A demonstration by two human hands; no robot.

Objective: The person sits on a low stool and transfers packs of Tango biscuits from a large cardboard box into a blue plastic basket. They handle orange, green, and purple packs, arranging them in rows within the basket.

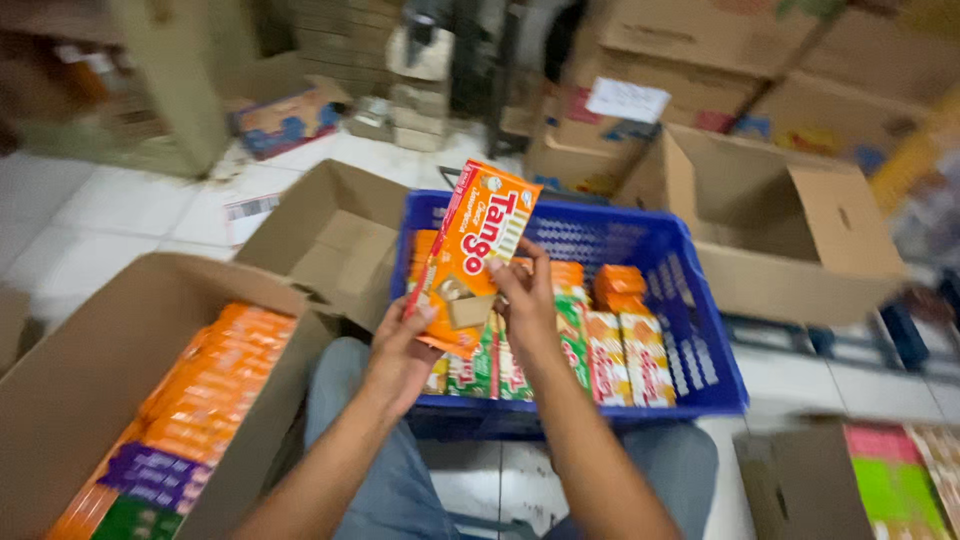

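tiled floor (100,220): blue crate (700,330) partly filled; my left hand (400,355) and right hand (525,300) both grip an orange packet (480,240); carton (90,400) half stocked.

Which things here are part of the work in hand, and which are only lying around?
In the work:
- left hand and right hand, both holding the orange pack
- blue crate with packs standing in it
- left box of orange packs

Lying about:
- open empty box
- stacked cartons behind
- box at lower right
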